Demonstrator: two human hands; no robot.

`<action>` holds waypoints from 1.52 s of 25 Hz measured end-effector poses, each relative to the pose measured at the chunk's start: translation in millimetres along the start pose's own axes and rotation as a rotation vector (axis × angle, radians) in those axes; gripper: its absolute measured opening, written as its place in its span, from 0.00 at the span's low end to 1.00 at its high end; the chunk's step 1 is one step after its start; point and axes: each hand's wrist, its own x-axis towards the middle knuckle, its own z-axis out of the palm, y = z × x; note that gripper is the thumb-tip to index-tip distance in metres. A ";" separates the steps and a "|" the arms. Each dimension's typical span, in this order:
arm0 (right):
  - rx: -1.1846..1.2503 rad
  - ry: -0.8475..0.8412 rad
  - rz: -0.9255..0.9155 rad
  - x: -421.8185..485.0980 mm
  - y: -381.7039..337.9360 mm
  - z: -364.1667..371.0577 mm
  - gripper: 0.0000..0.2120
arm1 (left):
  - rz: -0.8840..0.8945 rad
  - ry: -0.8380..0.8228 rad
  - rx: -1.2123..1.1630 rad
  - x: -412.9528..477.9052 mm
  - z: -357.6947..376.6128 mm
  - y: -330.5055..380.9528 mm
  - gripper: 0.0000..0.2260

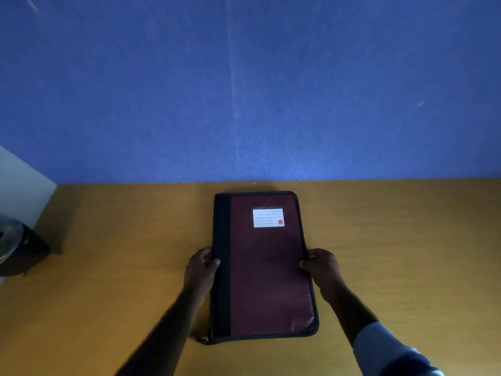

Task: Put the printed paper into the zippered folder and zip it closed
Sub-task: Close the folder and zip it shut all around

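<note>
The maroon zippered folder [267,270] lay closed on the worktop [108,267], contents hidden, left hand [200,268] and right hand [322,268] each with its grip clamped on a long edge.

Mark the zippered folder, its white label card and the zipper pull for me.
zippered folder [267,278]: head view, middle of the maroon cover.
label card [268,218]: head view, centre of the white lined card.
zipper pull [201,340]: head view, tab at the folder's near left corner.
</note>
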 end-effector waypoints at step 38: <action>-0.720 0.138 -0.372 -10.3 0.1 47.5 0.32 | 0.434 0.066 0.727 -13.7 52.5 13.9 0.35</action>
